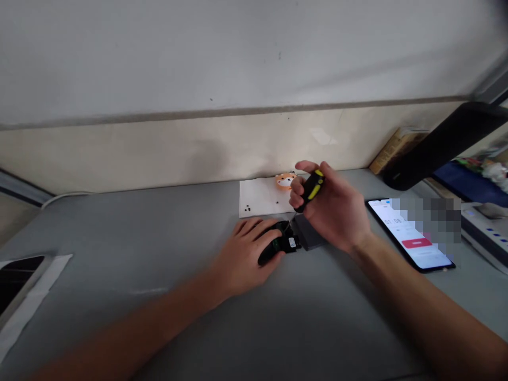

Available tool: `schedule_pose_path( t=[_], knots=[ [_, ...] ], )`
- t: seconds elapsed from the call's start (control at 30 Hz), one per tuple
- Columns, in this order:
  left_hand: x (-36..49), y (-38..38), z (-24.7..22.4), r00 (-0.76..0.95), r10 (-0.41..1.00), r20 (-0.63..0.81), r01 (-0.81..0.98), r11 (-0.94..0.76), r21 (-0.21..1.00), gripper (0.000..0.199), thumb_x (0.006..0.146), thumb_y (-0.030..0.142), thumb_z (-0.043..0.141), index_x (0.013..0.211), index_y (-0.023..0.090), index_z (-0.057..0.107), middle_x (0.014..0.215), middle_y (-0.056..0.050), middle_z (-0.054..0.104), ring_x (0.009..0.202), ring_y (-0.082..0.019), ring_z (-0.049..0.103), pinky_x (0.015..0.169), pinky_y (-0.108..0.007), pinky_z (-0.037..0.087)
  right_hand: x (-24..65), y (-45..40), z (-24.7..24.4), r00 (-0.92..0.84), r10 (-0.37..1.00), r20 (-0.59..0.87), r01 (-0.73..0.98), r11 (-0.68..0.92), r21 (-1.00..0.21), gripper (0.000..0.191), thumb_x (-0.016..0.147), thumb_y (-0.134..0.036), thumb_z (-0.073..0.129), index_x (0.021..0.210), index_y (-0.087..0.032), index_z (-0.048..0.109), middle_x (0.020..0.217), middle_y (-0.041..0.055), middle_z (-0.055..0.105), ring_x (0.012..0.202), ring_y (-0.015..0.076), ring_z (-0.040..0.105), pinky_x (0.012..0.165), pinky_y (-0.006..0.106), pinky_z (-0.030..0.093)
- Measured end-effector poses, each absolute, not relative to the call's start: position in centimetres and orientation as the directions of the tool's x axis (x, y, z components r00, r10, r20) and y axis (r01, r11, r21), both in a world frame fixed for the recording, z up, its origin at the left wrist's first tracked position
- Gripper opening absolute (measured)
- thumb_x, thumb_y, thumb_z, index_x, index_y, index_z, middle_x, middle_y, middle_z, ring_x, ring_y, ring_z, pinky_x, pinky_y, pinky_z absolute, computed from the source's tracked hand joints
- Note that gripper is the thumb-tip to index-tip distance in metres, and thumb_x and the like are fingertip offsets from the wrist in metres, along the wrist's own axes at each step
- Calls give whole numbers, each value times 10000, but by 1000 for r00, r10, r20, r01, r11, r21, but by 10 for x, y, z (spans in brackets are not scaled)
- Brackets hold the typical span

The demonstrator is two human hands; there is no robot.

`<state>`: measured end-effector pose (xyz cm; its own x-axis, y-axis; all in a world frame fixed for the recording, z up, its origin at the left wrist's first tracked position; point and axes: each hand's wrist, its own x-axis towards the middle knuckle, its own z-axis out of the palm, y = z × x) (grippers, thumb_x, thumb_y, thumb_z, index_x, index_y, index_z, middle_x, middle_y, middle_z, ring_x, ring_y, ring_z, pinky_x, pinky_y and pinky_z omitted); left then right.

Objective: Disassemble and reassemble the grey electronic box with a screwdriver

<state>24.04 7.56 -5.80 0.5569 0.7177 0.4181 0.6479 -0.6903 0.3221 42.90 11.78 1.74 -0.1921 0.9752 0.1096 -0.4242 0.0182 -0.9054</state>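
My left hand [252,254] lies over a small black electronic device [292,242], with fingers and thumb pressed on its sides. A bit of green circuit board and a small white label show on the device; the rest is under my hand. In my right hand [337,211] is a black and yellow screwdriver [313,191], gripped by its handle and tilted. Its thin shaft points down to the device's upper part; whether the tip sits in a screw I cannot tell. A flat dark grey piece [309,233] lies against the device's right side, partly under my right hand.
Behind the device, a white paper [257,196] bears several tiny dark bits and an orange animal-faced item [283,181]. A lit phone [413,238] lies to the right, near a black cylinder [440,145], a book [397,148] and a white power strip [486,233]. A wall closes the back.
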Motion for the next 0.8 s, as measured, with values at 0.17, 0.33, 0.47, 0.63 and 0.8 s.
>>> schedule_pose_path(
  t=[0.17,0.33,0.47,0.63,0.8],
  knots=[
    [240,76,-58,556,716,422,653,-690,312,209,991,281,582,1180,228,655,1328,-71,700,1233,-263,616,1049,-447,499,431,117,13,-151,984,97,-396,30,-918,503,756,-606,845,739,-231,511,790,-8,587,672,126,587,600,278,481],
    [240,76,-59,565,709,422,661,-695,284,222,995,303,593,1192,221,654,1331,-76,701,1239,-269,610,1064,-458,492,429,121,9,-133,986,104,-364,49,-930,593,739,-680,822,709,-246,420,613,-73,373,501,85,388,482,266,379],
    [240,76,-60,560,710,427,659,-694,289,224,992,298,596,1195,220,650,1318,-73,706,1241,-264,610,1068,-456,489,429,121,15,-150,983,108,-417,36,-908,496,809,-734,721,814,-260,574,611,-55,427,530,112,448,499,275,405],
    [240,76,-59,561,710,427,653,-696,300,214,990,297,584,1182,224,646,1312,-77,709,1222,-270,622,1041,-460,503,430,118,15,-122,988,96,-443,32,-896,477,757,-653,820,782,-248,570,748,-18,583,679,135,592,593,274,482],
    [240,76,-59,565,711,418,644,-697,314,236,983,282,594,1204,223,651,1335,-80,697,1226,-272,613,1057,-467,497,430,120,9,-115,987,110,-373,59,-926,643,703,-693,840,672,-234,390,600,-78,399,470,69,362,477,251,370]
  ],
)
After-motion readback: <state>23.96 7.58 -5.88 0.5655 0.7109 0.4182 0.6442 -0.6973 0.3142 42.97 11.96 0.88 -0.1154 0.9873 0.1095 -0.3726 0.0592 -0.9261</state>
